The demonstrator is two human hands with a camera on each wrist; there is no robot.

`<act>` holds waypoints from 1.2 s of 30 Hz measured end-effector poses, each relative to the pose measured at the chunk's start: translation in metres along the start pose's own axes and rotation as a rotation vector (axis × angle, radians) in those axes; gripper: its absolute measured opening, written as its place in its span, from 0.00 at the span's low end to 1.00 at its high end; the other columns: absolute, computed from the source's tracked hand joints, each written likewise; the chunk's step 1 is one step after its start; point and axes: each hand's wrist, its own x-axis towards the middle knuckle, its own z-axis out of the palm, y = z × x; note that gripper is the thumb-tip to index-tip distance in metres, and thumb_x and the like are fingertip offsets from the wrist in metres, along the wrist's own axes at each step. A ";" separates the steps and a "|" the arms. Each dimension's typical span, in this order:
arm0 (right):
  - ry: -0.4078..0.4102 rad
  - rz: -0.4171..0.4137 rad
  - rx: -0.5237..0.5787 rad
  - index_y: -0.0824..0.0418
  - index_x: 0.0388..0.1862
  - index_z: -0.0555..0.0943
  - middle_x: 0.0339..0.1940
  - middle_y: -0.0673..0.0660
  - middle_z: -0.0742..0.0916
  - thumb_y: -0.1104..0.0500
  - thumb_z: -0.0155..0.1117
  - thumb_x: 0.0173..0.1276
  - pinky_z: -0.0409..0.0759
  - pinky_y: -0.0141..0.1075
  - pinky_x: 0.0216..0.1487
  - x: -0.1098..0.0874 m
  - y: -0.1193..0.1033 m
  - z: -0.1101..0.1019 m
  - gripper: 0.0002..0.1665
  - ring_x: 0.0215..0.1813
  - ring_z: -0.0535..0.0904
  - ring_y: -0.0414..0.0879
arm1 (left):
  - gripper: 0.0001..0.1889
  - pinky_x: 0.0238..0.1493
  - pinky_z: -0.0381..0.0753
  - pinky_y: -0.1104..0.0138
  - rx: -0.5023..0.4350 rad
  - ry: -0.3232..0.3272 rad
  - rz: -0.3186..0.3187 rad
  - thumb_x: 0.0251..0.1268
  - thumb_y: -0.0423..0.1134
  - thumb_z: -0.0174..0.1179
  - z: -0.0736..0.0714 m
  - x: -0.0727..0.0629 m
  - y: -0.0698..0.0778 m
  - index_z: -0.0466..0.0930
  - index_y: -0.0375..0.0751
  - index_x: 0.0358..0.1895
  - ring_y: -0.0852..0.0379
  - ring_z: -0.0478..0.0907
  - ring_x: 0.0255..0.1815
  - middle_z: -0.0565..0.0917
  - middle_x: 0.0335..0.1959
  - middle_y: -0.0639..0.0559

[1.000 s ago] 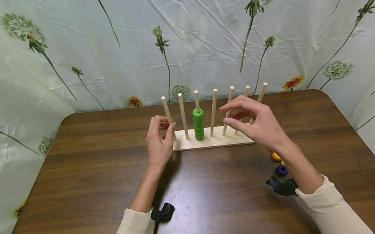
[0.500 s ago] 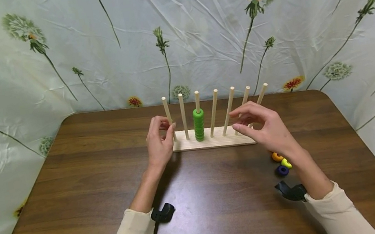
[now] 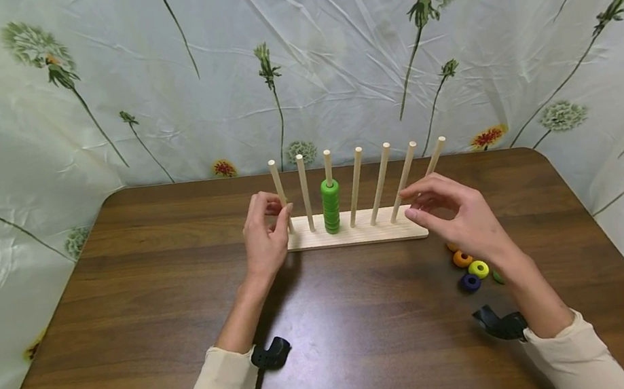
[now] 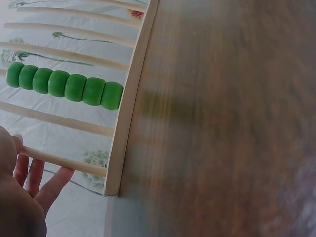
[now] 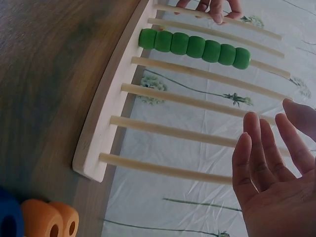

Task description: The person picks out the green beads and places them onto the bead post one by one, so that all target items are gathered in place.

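A pale wooden stand (image 3: 356, 235) with several upright pegs sits on the table. A stack of green beads (image 3: 331, 208) fills most of the third peg from the left; the other pegs are bare. At the stand's left end my left hand (image 3: 265, 236) holds the leftmost peg (image 4: 64, 160), thumb on one side and fingers on the other. My right hand (image 3: 458, 215) hovers by the stand's right end, fingers loosely bent and nothing between them. In the right wrist view, its fingertips (image 5: 252, 123) overlap the upper parts of the right-hand pegs.
Loose beads lie right of the stand, under my right forearm: orange (image 3: 458, 261), yellow (image 3: 473, 270), dark blue (image 3: 466, 286) and a partly hidden green one (image 3: 497, 278). A flower-printed cloth (image 3: 207, 88) hangs behind the brown table (image 3: 190, 352).
My right hand has moved to the right and slightly toward me, away from the middle pegs, uncovering more of the loose beads. My left hand stays at the leftmost peg.
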 end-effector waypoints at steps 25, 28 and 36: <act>0.024 0.137 -0.084 0.60 0.55 0.85 0.46 0.43 0.87 0.66 0.72 0.69 0.81 0.20 0.48 -0.032 0.022 -0.028 0.16 0.46 0.85 0.34 | 0.07 0.30 0.82 0.68 0.020 0.002 0.004 0.73 0.35 0.64 -0.001 0.001 0.001 0.77 0.35 0.45 0.45 0.83 0.45 0.79 0.43 0.39; 0.028 0.143 -0.083 0.59 0.54 0.86 0.46 0.44 0.87 0.66 0.72 0.69 0.81 0.20 0.47 -0.035 0.025 -0.032 0.16 0.46 0.85 0.35 | 0.07 0.30 0.81 0.70 0.008 0.004 0.000 0.73 0.34 0.64 -0.001 0.000 0.000 0.77 0.35 0.44 0.45 0.83 0.45 0.79 0.43 0.39; 0.024 0.205 -0.120 0.56 0.55 0.86 0.47 0.39 0.87 0.63 0.72 0.70 0.80 0.19 0.49 -0.045 0.033 -0.040 0.15 0.47 0.84 0.33 | 0.07 0.30 0.80 0.73 0.005 0.005 -0.001 0.72 0.35 0.65 0.000 -0.001 0.001 0.77 0.35 0.44 0.46 0.82 0.45 0.79 0.43 0.40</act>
